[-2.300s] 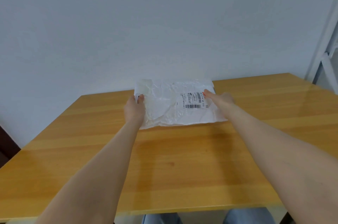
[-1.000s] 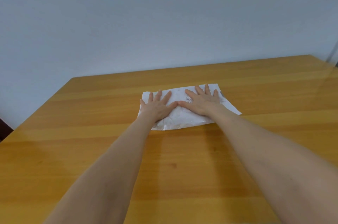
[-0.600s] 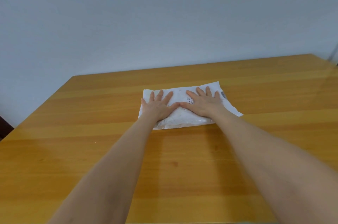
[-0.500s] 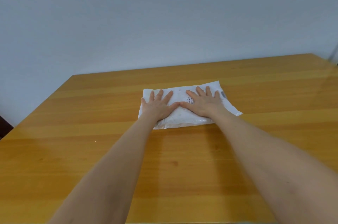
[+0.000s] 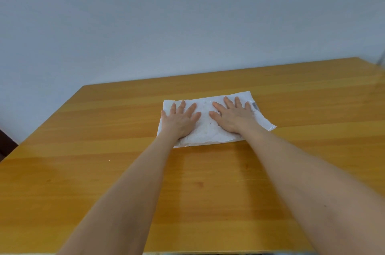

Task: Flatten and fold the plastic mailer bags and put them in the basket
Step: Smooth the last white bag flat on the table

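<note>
Pressed flat, fingers straight and spread: left hand on the left half of a crinkled white mailer bag, mid-way across the wooden table; right hand likewise on its right half. Flattening seemingly under way, folding probably unfinished. No basket in view; stowing yet to come.

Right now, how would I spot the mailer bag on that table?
Look at the wooden table below the pale wall. Past its middle lies the mailer bag, a crinkled white plastic rectangle under the flat left hand and right hand. It is the only white thing on the wood, with a barcode at its right end.
</note>
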Demonstrator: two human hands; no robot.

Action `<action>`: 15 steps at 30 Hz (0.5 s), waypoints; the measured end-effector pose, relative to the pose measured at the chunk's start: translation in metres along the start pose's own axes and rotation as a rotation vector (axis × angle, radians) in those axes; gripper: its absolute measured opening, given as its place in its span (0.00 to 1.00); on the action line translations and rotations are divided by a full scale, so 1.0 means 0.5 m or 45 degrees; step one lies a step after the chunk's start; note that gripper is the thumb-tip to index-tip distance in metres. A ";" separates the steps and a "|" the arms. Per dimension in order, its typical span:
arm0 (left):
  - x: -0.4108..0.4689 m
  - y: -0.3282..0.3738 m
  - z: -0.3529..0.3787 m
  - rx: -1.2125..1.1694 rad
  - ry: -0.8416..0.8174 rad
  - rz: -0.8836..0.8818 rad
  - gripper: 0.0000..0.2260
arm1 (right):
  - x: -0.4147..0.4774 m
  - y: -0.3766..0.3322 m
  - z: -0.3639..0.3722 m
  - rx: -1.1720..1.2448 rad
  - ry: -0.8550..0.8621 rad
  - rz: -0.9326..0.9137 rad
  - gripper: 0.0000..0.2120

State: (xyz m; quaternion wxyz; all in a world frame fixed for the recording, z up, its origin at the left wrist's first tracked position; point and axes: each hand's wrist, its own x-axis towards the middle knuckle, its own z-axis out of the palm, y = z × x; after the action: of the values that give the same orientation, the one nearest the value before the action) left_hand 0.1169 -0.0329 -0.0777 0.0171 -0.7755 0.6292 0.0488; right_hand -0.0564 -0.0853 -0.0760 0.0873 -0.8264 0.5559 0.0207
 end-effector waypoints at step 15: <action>-0.090 0.023 -0.075 0.456 0.102 0.059 0.21 | -0.066 -0.010 -0.038 0.050 0.093 0.118 0.26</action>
State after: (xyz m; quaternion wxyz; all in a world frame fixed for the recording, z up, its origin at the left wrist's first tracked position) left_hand 0.0985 0.0053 -0.0356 0.1286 -0.7467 0.6457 -0.0946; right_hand -0.0658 -0.0567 -0.0522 0.0822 -0.7982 0.5965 -0.0165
